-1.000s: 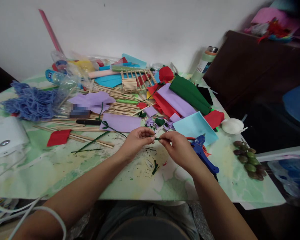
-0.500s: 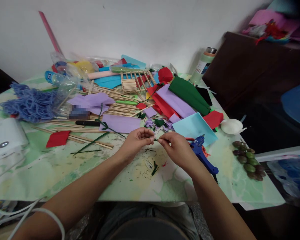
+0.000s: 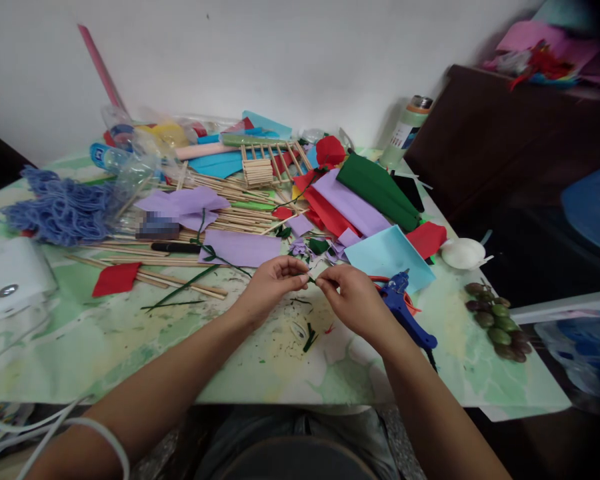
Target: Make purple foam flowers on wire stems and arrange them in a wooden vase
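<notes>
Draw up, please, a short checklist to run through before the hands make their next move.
1. Green strip pinched by left hand and right hand: ok, fingertips meet it from both sides.
2. Glue gun within reach: ok, it lies beside the right hand.
3. Glue gun cool: cannot tell; heat does not show.
4. Tabletop in front of the hands free of scraps: not ok, green scraps lie there.
5. Grapes apart from the glue gun: ok, bare tabletop between.
</notes>
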A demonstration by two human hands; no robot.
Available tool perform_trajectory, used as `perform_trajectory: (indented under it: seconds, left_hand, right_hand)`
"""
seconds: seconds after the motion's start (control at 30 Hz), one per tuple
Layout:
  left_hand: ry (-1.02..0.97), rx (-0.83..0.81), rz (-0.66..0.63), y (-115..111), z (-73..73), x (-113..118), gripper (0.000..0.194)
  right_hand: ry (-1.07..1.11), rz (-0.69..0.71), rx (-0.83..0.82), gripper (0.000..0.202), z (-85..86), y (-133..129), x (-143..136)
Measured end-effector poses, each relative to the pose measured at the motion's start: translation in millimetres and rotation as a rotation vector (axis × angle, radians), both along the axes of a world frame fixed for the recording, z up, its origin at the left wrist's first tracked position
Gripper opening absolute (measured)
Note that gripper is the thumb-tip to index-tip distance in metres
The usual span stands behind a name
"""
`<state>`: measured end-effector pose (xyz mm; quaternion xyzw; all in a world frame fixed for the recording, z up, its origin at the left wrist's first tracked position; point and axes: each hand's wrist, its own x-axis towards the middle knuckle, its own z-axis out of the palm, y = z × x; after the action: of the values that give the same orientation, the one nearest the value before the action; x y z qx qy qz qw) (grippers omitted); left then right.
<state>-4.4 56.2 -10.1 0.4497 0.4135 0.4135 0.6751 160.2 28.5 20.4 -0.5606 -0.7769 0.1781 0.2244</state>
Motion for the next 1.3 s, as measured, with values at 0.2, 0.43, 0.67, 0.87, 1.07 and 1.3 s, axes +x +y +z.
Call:
perform_trajectory:
  seconds: [0.2,0.43,0.67,0.87,1.07,1.3]
  left_hand:
    - [0.013,-0.003,-0.004,0,-1.4,0,0.024]
    - [0.006,0.009,-0.024,-1,-3.2,-1,0.021]
    - [0.009,0.013,-0.024,-1,-1.7,0,0.023]
    - [0.014,0.040,-0.012,1,-3.0,1,0.024]
    - [0.017,0.068,0.022,4,-0.7,-1,0.025]
    - [0.179,0.391,0.094,-2,21.9,-22,0.023]
  right_hand:
    - [0.016,-0.011,0.015,0.017,0.5,0,0]
    - [0.019,-0.016,0.014,0.018,0.3,0,0]
    - [0.014,0.002,0.006,0.017,0.9,0,0]
    - [0.033,0.010,-0.008,0.018,1.9,-1,-3]
    - [0.129,-0.091,0.008,0.031,-0.2,2,13]
    - [0.126,-0.112,0.007,0.023,7.6,11,22]
